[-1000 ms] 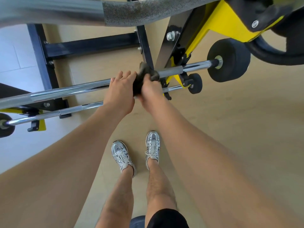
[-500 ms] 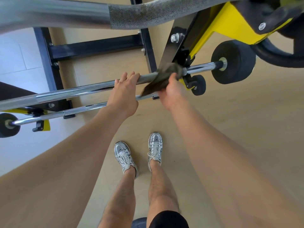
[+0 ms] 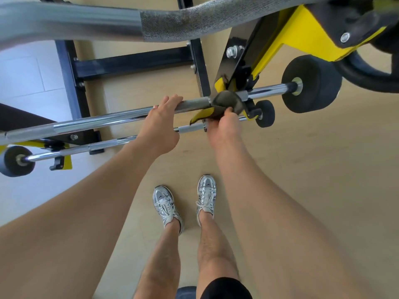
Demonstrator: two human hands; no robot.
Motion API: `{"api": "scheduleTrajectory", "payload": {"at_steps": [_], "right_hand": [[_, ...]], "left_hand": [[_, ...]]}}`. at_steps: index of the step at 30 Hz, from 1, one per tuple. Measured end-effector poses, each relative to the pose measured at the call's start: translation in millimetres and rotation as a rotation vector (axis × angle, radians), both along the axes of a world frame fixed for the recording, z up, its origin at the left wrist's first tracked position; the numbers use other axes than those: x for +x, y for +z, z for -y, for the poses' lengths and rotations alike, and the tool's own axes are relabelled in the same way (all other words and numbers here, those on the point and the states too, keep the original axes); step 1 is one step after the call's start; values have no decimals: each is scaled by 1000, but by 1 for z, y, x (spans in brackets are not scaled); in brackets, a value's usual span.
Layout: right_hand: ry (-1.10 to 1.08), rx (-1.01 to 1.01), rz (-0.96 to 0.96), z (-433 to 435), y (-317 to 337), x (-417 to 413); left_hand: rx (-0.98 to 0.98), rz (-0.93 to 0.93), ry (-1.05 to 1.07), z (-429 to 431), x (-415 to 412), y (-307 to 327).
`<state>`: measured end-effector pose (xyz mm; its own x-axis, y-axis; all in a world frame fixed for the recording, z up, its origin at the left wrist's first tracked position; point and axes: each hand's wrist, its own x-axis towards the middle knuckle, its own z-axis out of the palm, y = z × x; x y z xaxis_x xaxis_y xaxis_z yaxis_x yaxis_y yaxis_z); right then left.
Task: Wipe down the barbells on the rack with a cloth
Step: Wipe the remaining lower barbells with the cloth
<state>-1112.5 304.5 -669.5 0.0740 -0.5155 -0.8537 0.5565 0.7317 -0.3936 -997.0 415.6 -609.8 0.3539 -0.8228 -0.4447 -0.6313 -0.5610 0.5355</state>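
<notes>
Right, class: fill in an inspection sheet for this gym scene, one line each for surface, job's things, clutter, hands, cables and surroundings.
Surface: tan floor, with pale tiles at the left.
Job's things: dark cloth wrapped over the middle barbell close to the rack upright; a lower barbell and a curved knurled bar overhead also sit on the rack.
Clutter: nothing seen.
Hands: left hand rests bare on the middle barbell; right hand grips the cloth.
Cables: nothing seen.
Surroundings: black weight on the bar's end, yellow brackets, the person's silver trainers on the floor.
</notes>
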Motion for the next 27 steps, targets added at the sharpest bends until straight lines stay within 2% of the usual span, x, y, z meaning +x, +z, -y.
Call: {"api": "scheduleTrajectory", "payload": {"at_steps": [2, 5, 8, 10, 11, 13, 15, 17, 18, 19, 23, 25, 27], "right_hand": [[64, 41, -18, -19, 15, 24], [383, 103, 12, -57, 26, 49], [714, 33, -30, -40, 23, 34], [894, 13, -131, -7, 34, 16], [1006, -39, -242, 4, 43, 9], [1205, -282, -617, 10, 59, 1], [1249, -742, -1049, -4, 61, -8], [1230, -1113, -1291, -26, 55, -15], [1267, -1211, -1382, -33, 45, -18], [1328, -1235, -1429, -36, 37, -18], [1553, -1174, -1425, -51, 20, -5], [1612, -1235, -1430, -64, 20, 13], [1684, -1334, -1349, -74, 24, 37]], "left_hand": [[-38, -24, 25, -1, 0, 1], [-118, -30, 117, -3, 3, 4], [-113, -6, 143, -8, 2, 5], [-115, 16, 141, -11, -3, 5], [-122, 35, 151, -13, -6, 4], [-120, 75, 185, -17, -10, 1], [-114, 90, 199, -23, -11, 1], [-103, 98, 183, -28, -7, 5], [-89, 105, 174, -31, -3, 7], [-67, 112, 170, -33, 0, 9], [10, 131, 181, -44, 18, 12], [12, 131, 182, -50, 26, 12], [3, 120, 164, -58, 33, 14]]}}
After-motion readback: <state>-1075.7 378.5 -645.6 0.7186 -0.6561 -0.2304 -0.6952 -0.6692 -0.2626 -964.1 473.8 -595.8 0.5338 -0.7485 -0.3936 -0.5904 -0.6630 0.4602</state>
